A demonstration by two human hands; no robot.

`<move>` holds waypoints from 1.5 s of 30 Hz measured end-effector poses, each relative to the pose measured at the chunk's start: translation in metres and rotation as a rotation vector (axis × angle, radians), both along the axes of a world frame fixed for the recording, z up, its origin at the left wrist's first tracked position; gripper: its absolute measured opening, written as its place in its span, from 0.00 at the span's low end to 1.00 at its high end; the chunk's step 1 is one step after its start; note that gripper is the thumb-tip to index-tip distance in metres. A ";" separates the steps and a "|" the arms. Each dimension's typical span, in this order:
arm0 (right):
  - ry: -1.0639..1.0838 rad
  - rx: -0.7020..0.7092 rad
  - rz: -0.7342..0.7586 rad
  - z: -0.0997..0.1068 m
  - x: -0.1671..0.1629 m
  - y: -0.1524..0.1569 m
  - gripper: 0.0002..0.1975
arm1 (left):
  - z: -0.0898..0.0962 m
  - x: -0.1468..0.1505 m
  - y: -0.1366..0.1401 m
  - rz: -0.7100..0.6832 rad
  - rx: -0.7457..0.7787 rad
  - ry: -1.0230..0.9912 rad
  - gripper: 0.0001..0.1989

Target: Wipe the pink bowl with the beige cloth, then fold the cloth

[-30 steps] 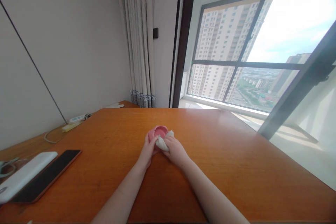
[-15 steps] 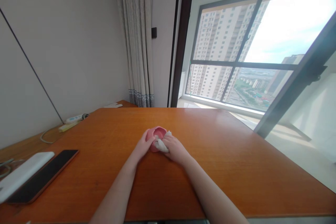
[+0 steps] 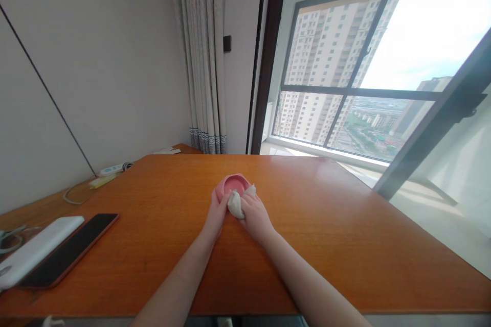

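Above the middle of the wooden table (image 3: 307,245) I see a small pink bowl (image 3: 235,180), tilted so that its inside faces me. My left hand (image 3: 215,210) grips the bowl's left side, thumb over the near rim. A crumpled white tissue (image 3: 235,205) is bunched in my right hand (image 3: 254,214), which presses it against the bowl's near right rim. Part of the tissue sticks out above the right fingers. The bowl's underside and most of my left fingers are hidden.
At the left lie a black smartphone (image 3: 71,251) and a white slab-like device (image 3: 44,246), with a cable (image 3: 13,237) beside them. Farther back, a power strip (image 3: 112,170) rests near the wall. A curtain (image 3: 205,61) and a large window (image 3: 356,76) stand beyond the table.
The bowl has moved slightly away from me and turned, showing more of its inside. My right hand and the tissue have shifted from over the bowl's opening to its near right rim.
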State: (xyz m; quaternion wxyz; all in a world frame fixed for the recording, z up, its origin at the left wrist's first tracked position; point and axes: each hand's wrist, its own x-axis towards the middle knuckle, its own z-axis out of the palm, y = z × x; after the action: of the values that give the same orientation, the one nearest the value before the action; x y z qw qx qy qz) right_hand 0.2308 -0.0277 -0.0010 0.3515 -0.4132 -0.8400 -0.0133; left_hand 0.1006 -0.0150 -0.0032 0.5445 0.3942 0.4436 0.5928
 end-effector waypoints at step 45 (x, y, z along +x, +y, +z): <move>0.007 -0.155 0.095 -0.004 0.005 0.005 0.08 | -0.027 0.000 0.013 0.127 0.110 0.170 0.24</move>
State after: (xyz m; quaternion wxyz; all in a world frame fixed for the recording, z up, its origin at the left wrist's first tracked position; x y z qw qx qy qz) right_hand 0.2354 -0.0230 -0.0051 0.3214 -0.3989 -0.8560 0.0700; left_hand 0.1006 -0.0022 -0.0298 0.4439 0.4435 0.4792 0.6137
